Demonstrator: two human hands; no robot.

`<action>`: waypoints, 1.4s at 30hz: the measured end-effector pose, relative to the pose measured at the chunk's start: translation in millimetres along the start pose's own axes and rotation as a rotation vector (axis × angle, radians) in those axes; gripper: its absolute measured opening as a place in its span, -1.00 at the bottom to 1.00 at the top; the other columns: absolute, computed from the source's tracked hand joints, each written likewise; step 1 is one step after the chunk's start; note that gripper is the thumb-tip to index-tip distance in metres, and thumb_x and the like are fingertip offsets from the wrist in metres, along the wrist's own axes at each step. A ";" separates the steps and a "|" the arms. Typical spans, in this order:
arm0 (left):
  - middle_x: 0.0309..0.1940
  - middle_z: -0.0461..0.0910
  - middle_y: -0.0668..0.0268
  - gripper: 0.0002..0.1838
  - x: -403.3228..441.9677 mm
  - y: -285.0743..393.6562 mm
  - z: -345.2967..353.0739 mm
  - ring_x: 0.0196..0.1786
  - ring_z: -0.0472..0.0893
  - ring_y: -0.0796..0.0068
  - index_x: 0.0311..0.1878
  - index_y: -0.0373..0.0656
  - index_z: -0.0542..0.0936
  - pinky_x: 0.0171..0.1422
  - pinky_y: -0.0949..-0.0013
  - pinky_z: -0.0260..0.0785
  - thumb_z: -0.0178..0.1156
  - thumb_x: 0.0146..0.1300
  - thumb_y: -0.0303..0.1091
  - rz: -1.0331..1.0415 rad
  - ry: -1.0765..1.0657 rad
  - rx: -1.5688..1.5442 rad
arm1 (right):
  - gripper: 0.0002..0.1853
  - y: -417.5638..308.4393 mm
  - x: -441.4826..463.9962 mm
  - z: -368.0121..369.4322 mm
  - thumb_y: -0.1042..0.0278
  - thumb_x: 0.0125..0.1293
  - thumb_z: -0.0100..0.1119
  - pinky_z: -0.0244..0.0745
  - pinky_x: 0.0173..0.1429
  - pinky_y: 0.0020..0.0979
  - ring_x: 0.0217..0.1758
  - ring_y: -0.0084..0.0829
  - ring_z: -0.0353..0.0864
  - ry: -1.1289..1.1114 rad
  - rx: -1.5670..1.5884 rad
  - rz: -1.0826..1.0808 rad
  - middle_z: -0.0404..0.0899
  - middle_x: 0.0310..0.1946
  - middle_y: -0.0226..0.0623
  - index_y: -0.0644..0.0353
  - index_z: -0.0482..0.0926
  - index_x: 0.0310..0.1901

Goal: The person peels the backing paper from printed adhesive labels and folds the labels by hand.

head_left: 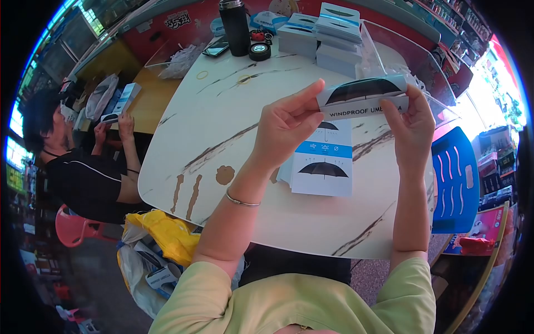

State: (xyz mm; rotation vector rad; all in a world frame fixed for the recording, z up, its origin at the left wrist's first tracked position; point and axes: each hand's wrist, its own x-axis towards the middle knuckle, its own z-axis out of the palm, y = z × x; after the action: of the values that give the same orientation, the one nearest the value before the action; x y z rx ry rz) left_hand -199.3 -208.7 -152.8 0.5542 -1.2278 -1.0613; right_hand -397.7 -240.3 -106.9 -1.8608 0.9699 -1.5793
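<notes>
Between my two hands, above the table, is a printed card sleeve (364, 92) with a black umbrella picture and the words "WINDPROOF UMBRELLA". It looks curved or folded along its length. My left hand (290, 123) grips its left end, thumb below and fingers behind. At the right end, my right hand (412, 122) pinches it, with the thumb across the front over part of the lettering. Just beneath them lies a stack of flat umbrella-printed cards (321, 177) with a blue band, its upper part hidden by the held sleeve and my hand.
More stacks of printed cards (338, 39) stand at the table's far side, near a black flask (236, 30), a round lid (260, 52) and a phone (216, 47). A blue chair (456, 181) is right; a sack (139, 261) sits below left. Another person (83, 172) handles similar card.
</notes>
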 end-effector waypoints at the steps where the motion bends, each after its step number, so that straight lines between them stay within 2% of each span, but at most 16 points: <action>1: -0.14 0.55 0.19 -0.48 -0.2 -0.1 -0.6 -0.08 0.52 0.58 0.18 -0.23 0.34 0.06 0.54 0.34 0.05 0.10 -0.71 0.002 -0.009 0.007 | -0.69 -0.2 -0.3 0.0 0.52 0.06 0.25 0.41 -0.09 -0.57 -0.25 -0.61 0.52 0.000 0.000 0.001 0.56 -0.30 -0.32 0.32 0.45 -0.13; 2: -0.11 0.55 0.14 -0.47 -0.2 -0.1 -1.0 -0.06 0.52 0.55 0.18 -0.23 0.34 0.06 0.53 0.33 0.03 0.09 -0.72 0.005 -0.018 0.015 | -0.69 -0.4 -0.3 0.0 0.52 0.06 0.25 0.41 -0.09 -0.57 -0.25 -0.61 0.52 0.000 0.000 0.001 0.56 -0.29 -0.32 0.32 0.45 -0.12; 24: -0.12 0.56 0.14 -0.48 -0.2 0.3 -1.4 -0.07 0.52 0.55 0.17 -0.24 0.35 0.06 0.54 0.33 0.04 0.09 -0.73 0.002 -0.010 -0.010 | -0.69 -0.8 -1.3 0.5 0.53 0.06 0.24 0.41 -0.10 -0.58 -0.24 -0.59 0.53 0.001 0.010 -0.009 0.56 -0.30 -0.30 0.32 0.45 -0.12; 26: -0.18 0.56 0.22 -0.50 -0.1 -0.1 -0.1 -0.13 0.52 0.61 0.17 -0.23 0.36 0.03 0.55 0.37 0.09 0.10 -0.69 0.009 0.008 -0.006 | -0.69 -1.6 -1.6 0.8 0.53 0.06 0.24 0.42 -0.10 -0.58 -0.25 -0.59 0.53 0.004 0.005 -0.003 0.56 -0.30 -0.30 0.32 0.45 -0.12; 42: -0.22 0.58 0.24 -0.53 -0.4 -0.2 2.9 -0.18 0.52 0.67 0.13 -0.23 0.39 -0.04 0.61 0.38 0.11 0.10 -0.67 0.031 0.066 0.034 | -0.68 -2.0 -2.0 0.8 0.49 0.05 0.27 0.42 -0.12 -0.57 -0.28 -0.61 0.52 0.005 -0.028 -0.005 0.56 -0.33 -0.32 0.34 0.47 -0.14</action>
State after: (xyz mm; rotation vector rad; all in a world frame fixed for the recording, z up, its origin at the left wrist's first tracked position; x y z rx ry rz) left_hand -202.1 -207.9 -152.3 0.5898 -1.1942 -0.9901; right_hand -396.7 -237.5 -106.8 -1.8806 0.9950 -1.5813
